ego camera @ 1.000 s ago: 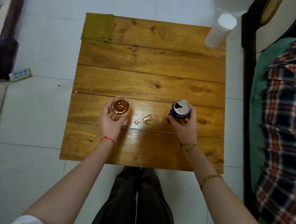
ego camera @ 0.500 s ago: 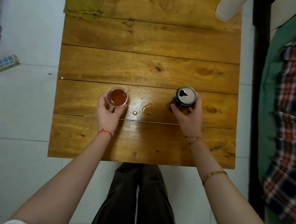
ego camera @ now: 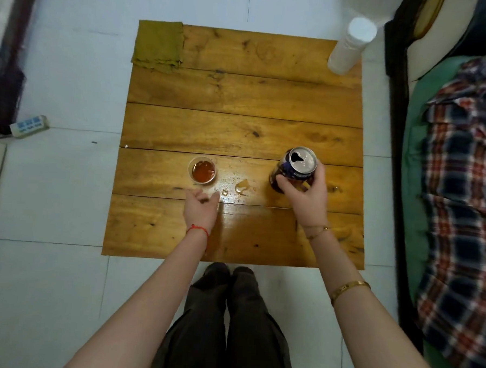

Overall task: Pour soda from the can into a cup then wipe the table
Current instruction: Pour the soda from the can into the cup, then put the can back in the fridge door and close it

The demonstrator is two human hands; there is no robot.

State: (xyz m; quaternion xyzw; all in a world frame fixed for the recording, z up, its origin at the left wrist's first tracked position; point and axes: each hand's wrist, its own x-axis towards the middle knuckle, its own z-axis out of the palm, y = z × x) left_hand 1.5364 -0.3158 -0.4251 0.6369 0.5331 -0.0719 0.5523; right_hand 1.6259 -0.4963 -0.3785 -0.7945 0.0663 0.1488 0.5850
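Left hand now off the small clear plastic cup of amber soda, fingers loosely curled just short of it, holding nothing; half a second ago still wrapped round it. Right hand clasped round the opened dark-blue aluminium can, upright. Pouring likely finished, wiping next. Small spill puddle between cup and can on the plank wooden table; folded olive cloth at far left corner, white cylindrical container far right; pale tiled floor around

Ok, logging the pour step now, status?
Left hand off cup, open. Right hand grips can. Spill between them; cloth untouched.
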